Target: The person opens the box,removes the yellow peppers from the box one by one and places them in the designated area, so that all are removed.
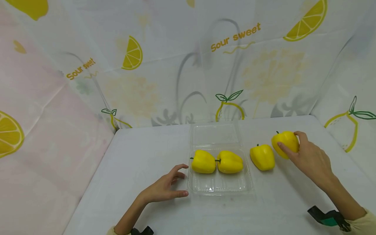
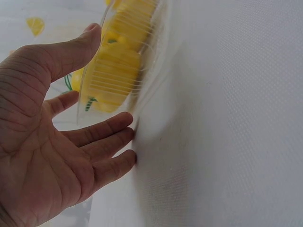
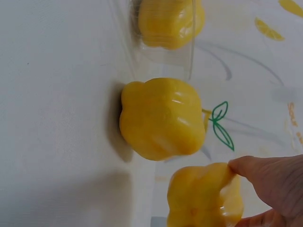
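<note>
My right hand grips a yellow bell pepper between thumb and fingers. In the right wrist view that held pepper hangs above the white tabletop, apart from the second pepper, which stands on the table. A clear plastic clamshell box lies unfolded in the middle, its lid laid back. Inside its tray, two yellow bell peppers lie on their sides in a row, stems to the left. My left hand is at the box's left edge, fingers spread and loosely bent, holding nothing.
The white table ends against a back curtain printed with lemons. Printed cloth also hangs at the right side, and a pinkish one at the left. Dark straps cross the wrists.
</note>
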Motion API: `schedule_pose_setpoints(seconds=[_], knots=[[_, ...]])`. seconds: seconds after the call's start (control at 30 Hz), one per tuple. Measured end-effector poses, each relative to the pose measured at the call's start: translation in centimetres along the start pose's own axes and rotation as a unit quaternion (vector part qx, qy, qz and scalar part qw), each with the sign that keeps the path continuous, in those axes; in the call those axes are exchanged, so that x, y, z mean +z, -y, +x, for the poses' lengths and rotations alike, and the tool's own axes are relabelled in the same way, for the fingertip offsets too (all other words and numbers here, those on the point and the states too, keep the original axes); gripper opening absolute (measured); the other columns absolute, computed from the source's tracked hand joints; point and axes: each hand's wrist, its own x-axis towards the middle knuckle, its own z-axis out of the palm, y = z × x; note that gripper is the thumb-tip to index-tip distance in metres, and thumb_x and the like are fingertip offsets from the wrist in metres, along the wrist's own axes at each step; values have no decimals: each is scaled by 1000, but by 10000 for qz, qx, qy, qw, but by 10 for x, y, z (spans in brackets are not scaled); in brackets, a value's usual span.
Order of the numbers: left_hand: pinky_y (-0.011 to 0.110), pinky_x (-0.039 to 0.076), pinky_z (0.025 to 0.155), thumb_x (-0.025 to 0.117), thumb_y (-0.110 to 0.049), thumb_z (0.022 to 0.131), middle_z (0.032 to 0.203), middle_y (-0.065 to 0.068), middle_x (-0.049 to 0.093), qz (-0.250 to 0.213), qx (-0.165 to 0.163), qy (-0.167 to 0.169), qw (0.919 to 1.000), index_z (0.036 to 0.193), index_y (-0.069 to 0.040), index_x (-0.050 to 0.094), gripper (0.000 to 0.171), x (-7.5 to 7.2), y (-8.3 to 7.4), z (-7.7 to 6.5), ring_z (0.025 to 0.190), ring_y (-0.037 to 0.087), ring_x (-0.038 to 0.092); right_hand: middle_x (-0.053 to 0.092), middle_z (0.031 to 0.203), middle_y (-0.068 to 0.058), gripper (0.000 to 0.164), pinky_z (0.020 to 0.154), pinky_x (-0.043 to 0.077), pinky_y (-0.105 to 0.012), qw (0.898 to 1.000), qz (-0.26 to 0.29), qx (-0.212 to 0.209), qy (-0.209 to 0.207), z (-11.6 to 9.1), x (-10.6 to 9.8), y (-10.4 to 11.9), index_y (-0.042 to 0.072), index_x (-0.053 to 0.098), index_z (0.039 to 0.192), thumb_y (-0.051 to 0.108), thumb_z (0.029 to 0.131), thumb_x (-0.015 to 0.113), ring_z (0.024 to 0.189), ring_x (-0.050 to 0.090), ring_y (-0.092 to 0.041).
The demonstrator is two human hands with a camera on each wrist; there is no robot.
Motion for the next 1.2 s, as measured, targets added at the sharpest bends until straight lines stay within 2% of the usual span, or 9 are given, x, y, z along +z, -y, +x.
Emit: schedule_pose_setpoints(seconds=[0.23, 0.43, 0.7, 0.97, 1.2], knots=[[41, 40, 109, 78, -40, 85, 131, 4, 56, 33, -13, -16, 10000, 149, -27, 25, 84, 0, 0, -1, 126, 18, 51, 57, 75, -16, 80, 43, 36, -32, 9996, 20, 81, 283, 2, 4, -8, -8, 32, 139, 55, 96, 55, 56, 50, -25], [40, 40, 109, 78, -42, 85, 131, 3, 56, 72, -39, -15, 10000, 149, -28, 25, 84, 0, 1, 0, 126, 16, 51, 59, 81, -22, 84, 44, 38, -32, 9974, 77, 151, 694, 4, 8, -13, -11, 28, 140, 57, 97, 52, 58, 51, -25], [40, 40, 109, 77, -42, 85, 131, 3, 57, 73, -71, -8, 9999, 149, -30, 25, 83, 0, 1, 0, 126, 16, 51, 54, 74, -13, 88, 45, 38, -32, 9937, 117, 290, 1077, 4, 14, -14, -10, 25, 142, 61, 97, 48, 57, 49, -24], [40, 40, 108, 78, -42, 85, 130, 4, 57, 86, -10, -23, 10000, 149, -30, 25, 83, 0, 2, 0, 125, 17, 52, 53, 72, -14, 90, 45, 37, -32, 9917, 44, 356, 1231, 4, 18, -17, -15, 24, 138, 61, 97, 46, 55, 47, -23], [41, 41, 108, 77, -42, 85, 129, 2, 58, 91, -20, -32, 10000, 149, -30, 25, 83, 0, 2, 0, 125, 17, 52, 53, 71, -14, 87, 44, 38, -32, 9927, -46, 333, 1159, 2, 18, -16, -14, 25, 135, 61, 97, 47, 54, 48, -23]])
